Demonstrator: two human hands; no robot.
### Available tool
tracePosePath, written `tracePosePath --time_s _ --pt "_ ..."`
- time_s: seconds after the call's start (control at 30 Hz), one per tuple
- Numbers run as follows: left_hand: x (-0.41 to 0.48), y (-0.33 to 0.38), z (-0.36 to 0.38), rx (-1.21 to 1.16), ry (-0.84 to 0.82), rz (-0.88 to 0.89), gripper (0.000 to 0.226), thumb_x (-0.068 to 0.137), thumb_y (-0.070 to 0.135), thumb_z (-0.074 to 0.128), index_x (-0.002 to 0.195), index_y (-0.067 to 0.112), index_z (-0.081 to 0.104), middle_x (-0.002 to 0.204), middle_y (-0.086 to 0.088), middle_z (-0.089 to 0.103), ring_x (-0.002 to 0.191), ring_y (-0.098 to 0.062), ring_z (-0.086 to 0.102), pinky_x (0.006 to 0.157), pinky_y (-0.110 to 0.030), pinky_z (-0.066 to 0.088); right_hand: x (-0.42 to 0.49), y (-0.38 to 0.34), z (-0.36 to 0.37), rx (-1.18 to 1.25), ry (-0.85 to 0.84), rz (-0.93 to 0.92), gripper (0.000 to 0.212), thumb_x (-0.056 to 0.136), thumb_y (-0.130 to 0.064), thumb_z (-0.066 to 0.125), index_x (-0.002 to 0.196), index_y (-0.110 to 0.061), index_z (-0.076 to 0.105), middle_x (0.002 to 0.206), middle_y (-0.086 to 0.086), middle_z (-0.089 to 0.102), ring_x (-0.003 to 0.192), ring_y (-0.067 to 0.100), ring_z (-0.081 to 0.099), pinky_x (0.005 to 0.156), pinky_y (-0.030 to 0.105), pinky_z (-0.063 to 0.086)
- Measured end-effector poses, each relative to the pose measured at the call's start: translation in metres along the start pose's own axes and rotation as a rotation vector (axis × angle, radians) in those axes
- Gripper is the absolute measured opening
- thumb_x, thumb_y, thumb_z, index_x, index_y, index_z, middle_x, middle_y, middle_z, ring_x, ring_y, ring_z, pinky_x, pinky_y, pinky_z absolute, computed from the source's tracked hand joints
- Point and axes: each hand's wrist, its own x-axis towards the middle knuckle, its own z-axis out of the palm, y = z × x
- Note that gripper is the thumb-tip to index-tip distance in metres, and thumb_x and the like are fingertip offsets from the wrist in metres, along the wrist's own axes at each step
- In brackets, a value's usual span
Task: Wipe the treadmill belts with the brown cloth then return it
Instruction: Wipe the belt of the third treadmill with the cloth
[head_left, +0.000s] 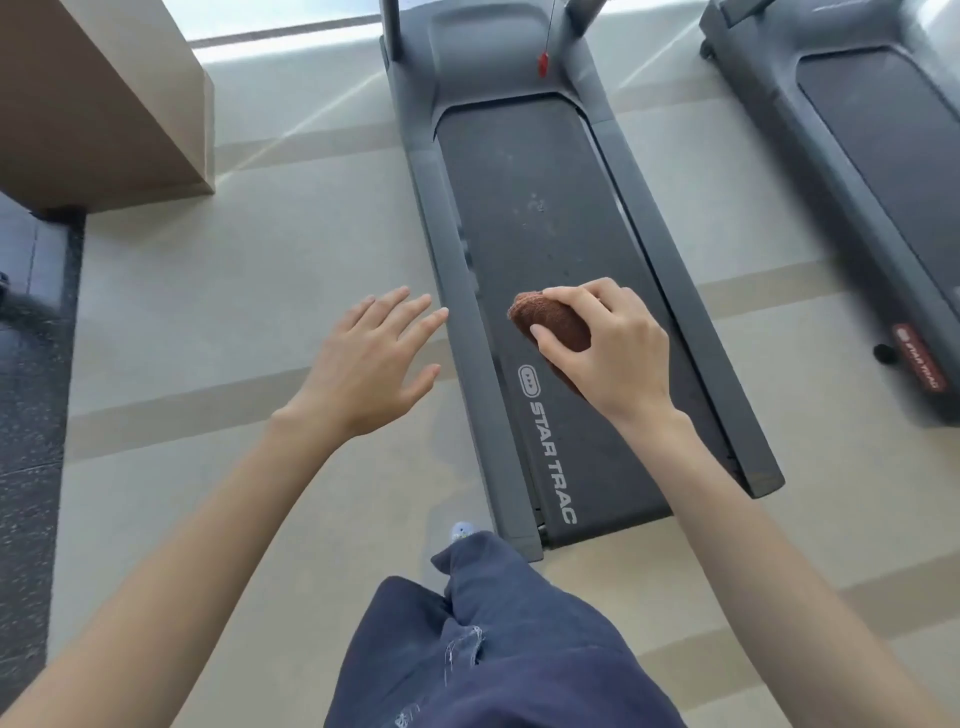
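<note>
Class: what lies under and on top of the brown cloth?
The right hand grips the brown cloth from above. Under it lies the treadmill belt; the covered patch is hidden.

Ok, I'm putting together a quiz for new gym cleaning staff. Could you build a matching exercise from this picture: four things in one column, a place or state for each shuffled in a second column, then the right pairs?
Column one
1. brown cloth
2. left hand
3. red clip
4. second treadmill

Column two
A. at the far right of the view, partly cut off
B. dangling over the motor cover
C. gripped by the right hand, over the near treadmill's belt
D. open, fingers spread, holding nothing

Pairs: 1-C, 2-D, 3-B, 4-A
</note>
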Motion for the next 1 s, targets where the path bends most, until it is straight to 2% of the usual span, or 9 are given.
tracePosePath --time_s 0.33,0.7,1.0 --pt "0.062 -0.071 0.005 -0.032 -0.028 0.179 0.057 0.093 0.038 0.047 0.144 0.019 0.034 0.150 -0.005 0.035 0.141 -0.026 0.024 0.114 -0.040 0.014 0.038 -0.030 0.037 -0.081 0.031 0.114 0.027 0.080 -0.037 0.071 0.104 -0.024 0.070 0.094 -0.003 0.065 0.080 0.021 0.059 0.061 0.028 0.046" --pt "0.145 -0.199 -0.031 0.027 -0.058 0.425 0.058 0.092 0.042 0.046 0.145 0.022 0.033 0.150 -0.002 0.035 0.140 -0.023 0.025 0.114 -0.039 0.016 0.119 -0.107 0.101 -0.155 0.122 0.319 0.028 0.080 -0.038 0.071 0.105 -0.026 0.070 0.094 -0.004 0.064 0.080 0.020 0.058 0.061 0.028 0.047" --pt "0.189 -0.294 -0.056 0.000 0.014 0.474 0.056 0.089 0.036 0.055 0.141 0.018 0.041 0.144 -0.005 0.044 0.136 -0.026 0.035 0.111 -0.041 0.025 0.188 -0.150 0.148 -0.174 0.197 0.378 0.026 0.079 -0.037 0.071 0.104 -0.027 0.069 0.094 -0.005 0.064 0.080 0.019 0.057 0.061 0.028 0.048"
